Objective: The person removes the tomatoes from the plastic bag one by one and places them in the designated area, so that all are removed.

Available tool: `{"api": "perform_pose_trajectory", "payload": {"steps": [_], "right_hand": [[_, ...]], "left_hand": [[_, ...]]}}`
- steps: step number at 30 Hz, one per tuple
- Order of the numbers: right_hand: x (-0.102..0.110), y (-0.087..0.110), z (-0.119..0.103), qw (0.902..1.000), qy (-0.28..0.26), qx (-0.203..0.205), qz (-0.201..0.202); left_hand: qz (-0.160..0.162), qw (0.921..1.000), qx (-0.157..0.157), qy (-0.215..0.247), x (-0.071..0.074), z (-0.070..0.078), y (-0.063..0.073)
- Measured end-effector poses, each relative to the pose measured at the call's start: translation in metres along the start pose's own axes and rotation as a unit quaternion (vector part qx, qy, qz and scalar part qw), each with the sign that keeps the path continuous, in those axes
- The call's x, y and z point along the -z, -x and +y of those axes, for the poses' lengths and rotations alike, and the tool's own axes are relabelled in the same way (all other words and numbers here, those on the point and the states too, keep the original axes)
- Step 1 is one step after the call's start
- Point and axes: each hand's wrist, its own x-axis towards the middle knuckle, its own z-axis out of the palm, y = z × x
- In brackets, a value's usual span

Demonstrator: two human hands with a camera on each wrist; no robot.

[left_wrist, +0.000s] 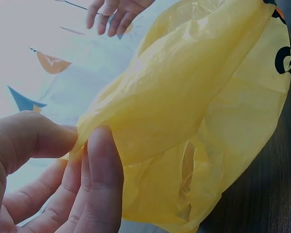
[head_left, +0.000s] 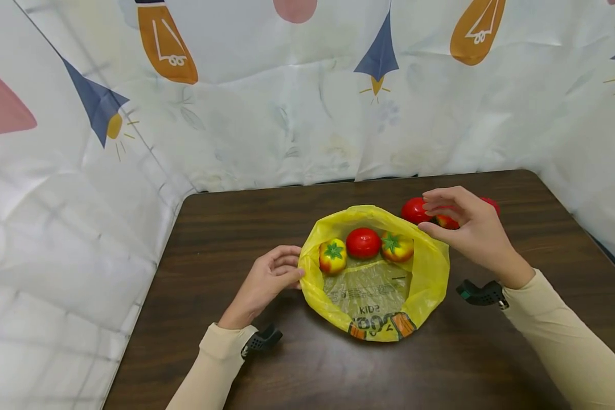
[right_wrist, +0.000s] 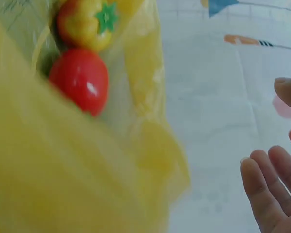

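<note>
My left hand (head_left: 271,276) pinches the left rim of a yellow plastic bag (head_left: 435,279) between thumb and fingers; the left wrist view shows this grip on the thin film (left_wrist: 194,87) closely. The bag's mouth is wide and faces up. Inside, along its far side, lie a red tomato-like fruit (head_left: 364,243) between a yellow-orange one with a green star-shaped calyx (head_left: 333,257) and a similar yellow one (head_left: 397,247). My right hand (head_left: 466,228) is raised above the bag's right rim, its fingers bent loosely around nothing. In the right wrist view those fingers (right_wrist: 254,179) are apart from the bag.
Behind my right hand, several red fruits, including one at the left (head_left: 414,210) and one at the right (head_left: 492,204), lie on the dark wooden table (head_left: 225,228), partly hidden. A printed white cloth (head_left: 287,114) hangs behind the table and along its left side.
</note>
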Motion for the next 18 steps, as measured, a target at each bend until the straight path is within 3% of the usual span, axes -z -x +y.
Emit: {"api": "perform_pose_trajectory", "payload": {"steps": [5, 18], "right_hand": [[-0.018, 0.0, -0.002, 0.9994, -0.023, 0.002, -0.025], [-0.056, 0.001, -0.005, 0.9941, -0.006, -0.037, -0.102]], "left_hand": [[-0.001, 1.0, -0.001, 0.003, 0.0, 0.002, 0.001], [-0.004, 1.0, 0.002, 0.004, -0.001, 0.002, 0.0]]}}
